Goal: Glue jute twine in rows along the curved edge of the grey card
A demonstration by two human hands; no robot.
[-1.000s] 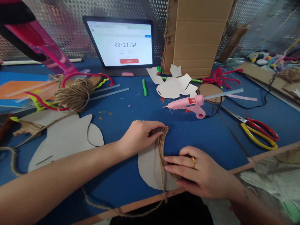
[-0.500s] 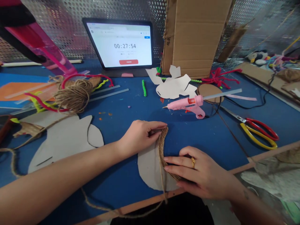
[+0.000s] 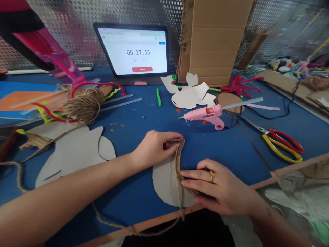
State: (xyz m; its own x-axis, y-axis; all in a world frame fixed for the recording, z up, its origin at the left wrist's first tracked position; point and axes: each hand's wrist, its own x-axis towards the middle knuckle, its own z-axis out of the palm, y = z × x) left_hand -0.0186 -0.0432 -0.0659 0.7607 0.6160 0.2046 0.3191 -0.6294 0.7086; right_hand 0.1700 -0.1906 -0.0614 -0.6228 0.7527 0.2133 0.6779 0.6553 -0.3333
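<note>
My left hand (image 3: 154,148) pinches the upper end of a curved band of coiled jute twine (image 3: 178,167) between thumb and fingers. That band lies along the edge of a grey cardboard cut-out (image 3: 164,185) on the blue work mat (image 3: 228,151). My right hand (image 3: 218,187), with a gold ring on one finger, presses its fingertips against the band's lower part. A loose twine tail (image 3: 133,228) drops past the table edge and loops under my left forearm.
A pink hot glue gun (image 3: 205,115) lies just beyond my hands. Further off are a twine ball (image 3: 83,106), a larger grey cardboard shape (image 3: 69,151), red-and-yellow scissors (image 3: 282,145), a white cut-out (image 3: 190,96), a tablet timer (image 3: 133,51) and upright corrugated cardboard (image 3: 216,41).
Both hands stay on the twine with almost no movement. The whole view shifts slightly, and the tablet timer goes from 00:27:54 to 00:27:55.
</note>
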